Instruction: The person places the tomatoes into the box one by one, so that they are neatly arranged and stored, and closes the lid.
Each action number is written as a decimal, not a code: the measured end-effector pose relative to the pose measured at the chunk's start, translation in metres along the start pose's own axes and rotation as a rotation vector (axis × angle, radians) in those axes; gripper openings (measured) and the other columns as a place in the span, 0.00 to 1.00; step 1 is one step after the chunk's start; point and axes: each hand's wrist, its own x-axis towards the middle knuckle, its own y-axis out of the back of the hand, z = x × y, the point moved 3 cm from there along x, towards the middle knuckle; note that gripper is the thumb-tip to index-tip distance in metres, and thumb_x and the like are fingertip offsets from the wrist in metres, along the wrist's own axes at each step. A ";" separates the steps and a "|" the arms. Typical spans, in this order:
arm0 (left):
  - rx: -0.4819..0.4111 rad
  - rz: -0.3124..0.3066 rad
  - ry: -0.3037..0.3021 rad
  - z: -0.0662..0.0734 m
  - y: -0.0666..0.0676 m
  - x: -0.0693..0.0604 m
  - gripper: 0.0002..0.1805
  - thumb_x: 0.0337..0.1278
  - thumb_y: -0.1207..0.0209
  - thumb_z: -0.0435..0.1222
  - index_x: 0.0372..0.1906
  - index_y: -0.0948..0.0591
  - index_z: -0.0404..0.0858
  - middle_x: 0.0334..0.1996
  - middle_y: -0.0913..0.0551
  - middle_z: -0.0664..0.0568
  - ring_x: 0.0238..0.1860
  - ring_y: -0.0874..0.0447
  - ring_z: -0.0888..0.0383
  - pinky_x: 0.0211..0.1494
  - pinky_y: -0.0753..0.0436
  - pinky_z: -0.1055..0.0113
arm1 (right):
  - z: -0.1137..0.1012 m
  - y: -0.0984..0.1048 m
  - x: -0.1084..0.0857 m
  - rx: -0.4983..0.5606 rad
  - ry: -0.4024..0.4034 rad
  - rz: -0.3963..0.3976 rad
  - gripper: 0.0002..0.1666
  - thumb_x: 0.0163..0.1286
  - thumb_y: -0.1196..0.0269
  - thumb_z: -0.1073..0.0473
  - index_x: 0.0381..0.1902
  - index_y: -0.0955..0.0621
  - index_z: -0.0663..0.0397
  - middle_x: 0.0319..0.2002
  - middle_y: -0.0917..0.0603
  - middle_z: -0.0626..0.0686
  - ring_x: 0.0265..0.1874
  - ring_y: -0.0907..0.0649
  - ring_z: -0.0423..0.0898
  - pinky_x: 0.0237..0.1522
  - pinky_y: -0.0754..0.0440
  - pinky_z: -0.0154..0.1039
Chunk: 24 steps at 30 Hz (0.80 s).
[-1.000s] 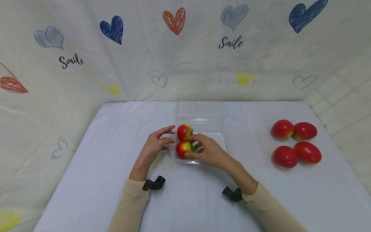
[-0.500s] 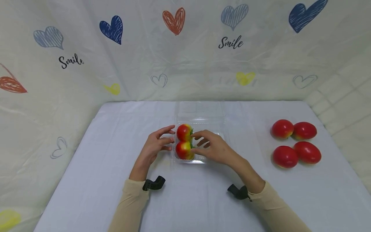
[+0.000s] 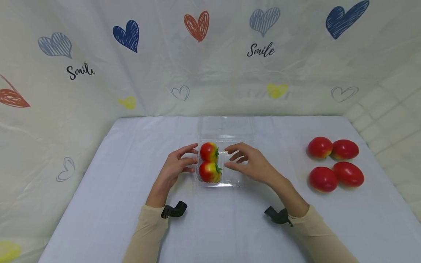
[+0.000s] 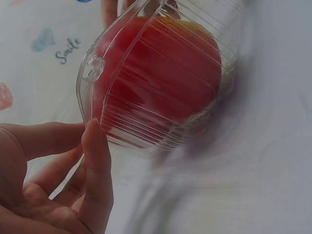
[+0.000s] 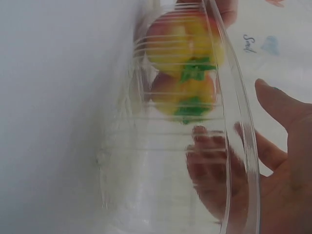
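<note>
In the head view a clear plastic clamshell box (image 3: 235, 179) lies on the table with its lid (image 3: 227, 126) folded back. Two red-and-yellow tomatoes with green stem leaves, a far tomato (image 3: 208, 151) and a near tomato (image 3: 208, 172), sit along its left side, stems facing right. My left hand (image 3: 174, 164) is at the box's left wall, its fingertips at the rim (image 4: 90, 105) in the left wrist view. My right hand (image 3: 251, 164) hovers over the right part of the box, apart from the tomatoes, fingers loosely bent and holding nothing.
Several red tomatoes (image 3: 323, 179) lie in a cluster on the right side of the white-covered table (image 3: 108, 204). Behind the table hangs a pale curtain (image 3: 223, 69) printed with hearts. A black camera mount (image 3: 277, 215) sits on each wrist.
My right hand has let go of the near tomato and drawn back to the right. Both tomatoes stay in the box. The left hand keeps its place.
</note>
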 end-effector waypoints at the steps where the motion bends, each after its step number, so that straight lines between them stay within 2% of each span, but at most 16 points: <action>1: 0.000 -0.001 0.000 0.000 0.000 0.000 0.27 0.70 0.39 0.32 0.70 0.21 0.52 0.64 0.22 0.45 0.45 0.17 0.53 0.41 0.10 0.69 | 0.000 0.002 0.000 0.004 0.000 0.005 0.28 0.67 0.27 0.52 0.62 0.19 0.50 0.59 0.15 0.59 0.50 0.11 0.51 0.57 0.12 0.54; 9: 0.004 0.003 0.001 0.001 0.001 -0.002 0.27 0.70 0.39 0.32 0.70 0.21 0.53 0.64 0.22 0.45 0.44 0.17 0.53 0.41 0.10 0.69 | 0.005 0.014 -0.001 0.003 0.001 0.055 0.26 0.69 0.28 0.52 0.62 0.19 0.49 0.59 0.16 0.57 0.51 0.12 0.51 0.58 0.13 0.54; 16: 0.010 0.002 0.002 0.001 0.001 -0.002 0.27 0.70 0.39 0.32 0.70 0.21 0.53 0.64 0.22 0.45 0.45 0.17 0.53 0.42 0.11 0.69 | 0.012 0.025 -0.002 0.010 -0.030 0.083 0.25 0.68 0.27 0.52 0.61 0.19 0.47 0.58 0.15 0.52 0.50 0.12 0.49 0.58 0.13 0.53; 24: 0.016 0.004 0.003 0.001 0.000 -0.003 0.27 0.70 0.39 0.33 0.70 0.21 0.53 0.64 0.22 0.45 0.45 0.17 0.53 0.42 0.10 0.69 | 0.020 0.034 -0.008 0.000 -0.051 0.129 0.23 0.71 0.29 0.50 0.60 0.19 0.47 0.57 0.15 0.53 0.51 0.12 0.49 0.59 0.13 0.55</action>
